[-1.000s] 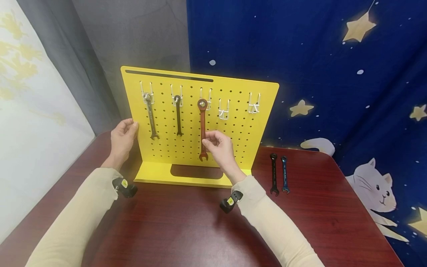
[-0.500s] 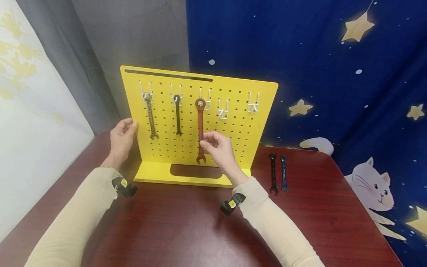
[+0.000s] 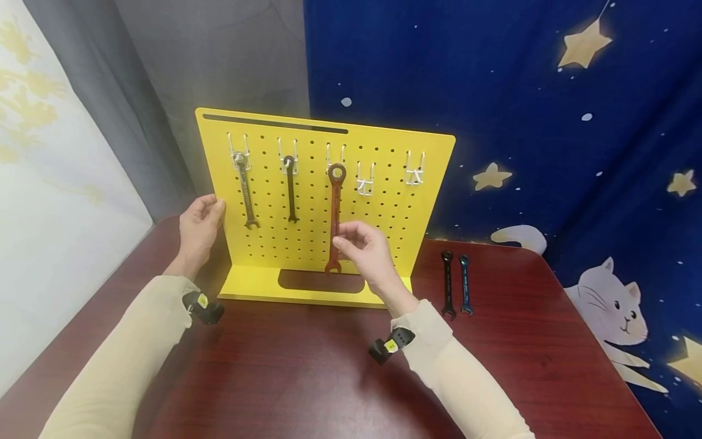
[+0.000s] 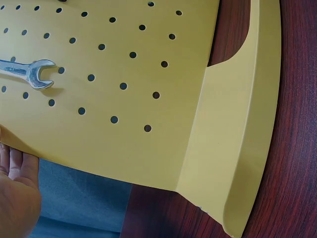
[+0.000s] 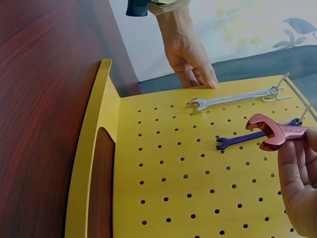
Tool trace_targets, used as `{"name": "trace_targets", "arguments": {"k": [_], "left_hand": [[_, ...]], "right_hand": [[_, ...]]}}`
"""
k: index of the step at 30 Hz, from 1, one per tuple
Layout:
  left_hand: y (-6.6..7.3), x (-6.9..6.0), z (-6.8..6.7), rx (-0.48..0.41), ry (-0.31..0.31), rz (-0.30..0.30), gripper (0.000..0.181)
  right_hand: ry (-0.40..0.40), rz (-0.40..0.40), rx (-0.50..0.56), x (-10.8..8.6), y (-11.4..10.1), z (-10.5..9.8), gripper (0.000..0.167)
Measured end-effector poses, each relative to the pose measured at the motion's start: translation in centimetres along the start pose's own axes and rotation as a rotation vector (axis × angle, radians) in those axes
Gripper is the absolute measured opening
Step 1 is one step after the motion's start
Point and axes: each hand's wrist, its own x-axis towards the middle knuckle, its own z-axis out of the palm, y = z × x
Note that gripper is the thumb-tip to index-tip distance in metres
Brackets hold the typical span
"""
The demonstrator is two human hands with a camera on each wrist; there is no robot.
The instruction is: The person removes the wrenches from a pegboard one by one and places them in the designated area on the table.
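Observation:
My right hand pinches a red combination wrench by its shaft, ring end up, before the yellow pegboard. The wrench's ring overlaps the middle hook in the head view; whether the hook passes through it I cannot tell. Its open jaw points down, and shows large in the right wrist view. At the pegboard's left edge, my left hand grips the rim between thumb and fingers. A silver wrench and a smaller dark wrench, purplish in the right wrist view, hang from the two left hooks.
Right of the pegboard, a black wrench and a blue wrench lie side by side on the reddish-brown table. Two white wire hooks, one lower and one far right, bear nothing. Curtains stand behind.
The red wrench first shifted slightly left, then right, and its ring now looks turned and apart from the hook's tip. My right hand drew back a little. The left hand stayed put.

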Motion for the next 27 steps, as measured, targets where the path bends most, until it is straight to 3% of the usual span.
{"name": "trace_targets", "arguments": {"k": [12, 27], "left_hand": [[0.0, 0.0, -0.1, 0.018, 0.003, -0.001, 0.013], [0.1, 0.0, 0.2, -0.071, 0.012, 0.012, 0.007]], "right_hand": [[0.057, 0.058, 0.030, -1.7, 0.2, -2.6, 0.022], [0.173, 0.063, 0.011, -3.7, 0.6, -7.8, 0.016]]}}
